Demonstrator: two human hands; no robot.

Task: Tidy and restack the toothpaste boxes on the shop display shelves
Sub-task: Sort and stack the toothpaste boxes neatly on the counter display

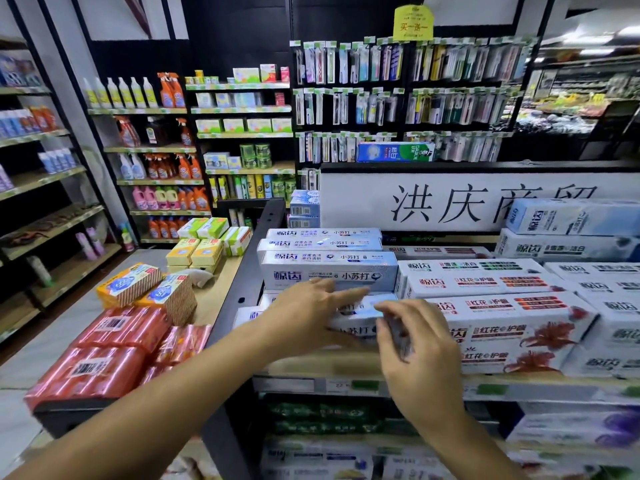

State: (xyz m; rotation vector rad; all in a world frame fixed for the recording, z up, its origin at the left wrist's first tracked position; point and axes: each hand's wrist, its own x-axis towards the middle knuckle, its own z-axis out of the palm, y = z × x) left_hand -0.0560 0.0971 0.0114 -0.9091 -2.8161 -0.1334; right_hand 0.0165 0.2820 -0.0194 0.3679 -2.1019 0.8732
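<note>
Both hands on one loose blue-white toothpaste box (356,318) at the shelf's near left.

Left hand (308,311) lies spread flat on it; right hand (420,344) pinches its right end. Far behind, the blue-white stack (329,268) looks squared; red-flower boxes (512,327) crowd close on the right. Lower shelves (346,420) seemingly remain.

Red shrink-wrapped packs (104,355) crowd the low display's front edge, yellow soap boxes (194,252) behind; spray bottles (166,168) line wall shelves, toothbrushes (398,102) hang beyond.
</note>
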